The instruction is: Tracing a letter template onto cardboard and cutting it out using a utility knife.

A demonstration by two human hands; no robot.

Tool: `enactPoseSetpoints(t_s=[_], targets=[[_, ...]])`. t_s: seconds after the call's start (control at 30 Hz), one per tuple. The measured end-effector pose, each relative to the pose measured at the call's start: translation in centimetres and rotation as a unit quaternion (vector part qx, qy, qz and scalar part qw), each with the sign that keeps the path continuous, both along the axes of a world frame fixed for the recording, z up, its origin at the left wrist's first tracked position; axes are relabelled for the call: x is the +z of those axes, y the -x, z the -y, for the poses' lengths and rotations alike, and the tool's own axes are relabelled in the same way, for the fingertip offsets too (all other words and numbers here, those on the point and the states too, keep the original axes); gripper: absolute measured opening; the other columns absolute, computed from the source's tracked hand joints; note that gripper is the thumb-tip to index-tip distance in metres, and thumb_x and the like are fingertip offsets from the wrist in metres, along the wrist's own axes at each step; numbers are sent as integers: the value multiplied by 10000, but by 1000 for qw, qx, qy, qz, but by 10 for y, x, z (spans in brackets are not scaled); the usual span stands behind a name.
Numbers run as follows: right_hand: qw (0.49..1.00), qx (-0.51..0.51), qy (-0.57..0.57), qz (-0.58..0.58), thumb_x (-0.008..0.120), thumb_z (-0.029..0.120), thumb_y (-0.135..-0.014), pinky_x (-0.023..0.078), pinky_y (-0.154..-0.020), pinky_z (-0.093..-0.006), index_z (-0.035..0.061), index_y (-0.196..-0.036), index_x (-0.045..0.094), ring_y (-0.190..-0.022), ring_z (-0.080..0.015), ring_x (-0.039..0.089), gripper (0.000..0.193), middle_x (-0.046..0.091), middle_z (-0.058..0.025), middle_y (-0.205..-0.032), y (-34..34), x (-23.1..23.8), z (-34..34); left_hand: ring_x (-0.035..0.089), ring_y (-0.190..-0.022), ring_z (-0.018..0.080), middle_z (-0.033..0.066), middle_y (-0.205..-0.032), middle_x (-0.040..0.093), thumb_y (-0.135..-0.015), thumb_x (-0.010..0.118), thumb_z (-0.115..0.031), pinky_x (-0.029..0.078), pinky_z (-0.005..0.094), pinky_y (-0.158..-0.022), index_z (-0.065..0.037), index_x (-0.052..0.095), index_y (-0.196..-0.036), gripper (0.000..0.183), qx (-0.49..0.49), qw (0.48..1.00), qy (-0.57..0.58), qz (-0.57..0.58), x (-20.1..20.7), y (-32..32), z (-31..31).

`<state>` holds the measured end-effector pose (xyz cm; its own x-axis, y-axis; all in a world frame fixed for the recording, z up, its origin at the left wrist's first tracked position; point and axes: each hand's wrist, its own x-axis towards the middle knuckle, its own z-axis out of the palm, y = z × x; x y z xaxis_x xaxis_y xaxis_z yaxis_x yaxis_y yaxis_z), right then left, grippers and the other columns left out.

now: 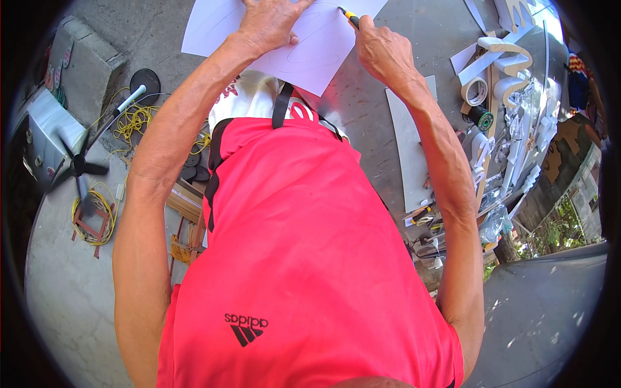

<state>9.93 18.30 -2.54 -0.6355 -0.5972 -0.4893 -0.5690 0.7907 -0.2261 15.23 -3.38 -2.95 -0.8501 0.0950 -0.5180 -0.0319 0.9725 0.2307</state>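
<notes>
A large white sheet (317, 61) with thin curved lines drawn on it lies at the top of the head view, one corner pointing toward me. My left hand (268, 24) rests flat on the sheet with nothing held; the upper edge of the picture cuts off part of its fingers. In my right hand (386, 53) is a yellow and black utility knife (350, 17), gripped near the sheet's right edge. The knife's tip points left, over a drawn line. I cannot tell whether its blade touches the paper.
On the grey worktable to the right lie a long pale panel (409, 152), a tape roll (475, 92), a green and black spool (480, 118) and several white curved cut-outs (511, 61). To the left stand a pedestal fan (79, 165), coiled yellow cable (132, 123) and a concrete block (84, 64).
</notes>
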Motion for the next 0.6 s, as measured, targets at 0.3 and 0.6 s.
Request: enactPoseSetpoints(t_s=[0.3,0.6], targets=[[998,-63,10,24,444,257,-1044,525,-652,-559,1,-1022,523,-712,-467,684,269,694,-276,-793,-10,-11,1,7,-1481,615,132,-1701,98,-610,934,-313,178,912,-981,-263,379,-1566,1107,-5,1000,2,-16,-4,-3,1],[997,-76,6,14,457,257,-1037,527,-676,-563,3,-1010,530,-734,-463,694,266,703,-273,-807,-16,-10,5,17,-1478,621,137,-1703,89,-626,918,-289,174,916,-976,-254,378,-1567,1085,-7,1000,-6,-6,-1,-3,0]])
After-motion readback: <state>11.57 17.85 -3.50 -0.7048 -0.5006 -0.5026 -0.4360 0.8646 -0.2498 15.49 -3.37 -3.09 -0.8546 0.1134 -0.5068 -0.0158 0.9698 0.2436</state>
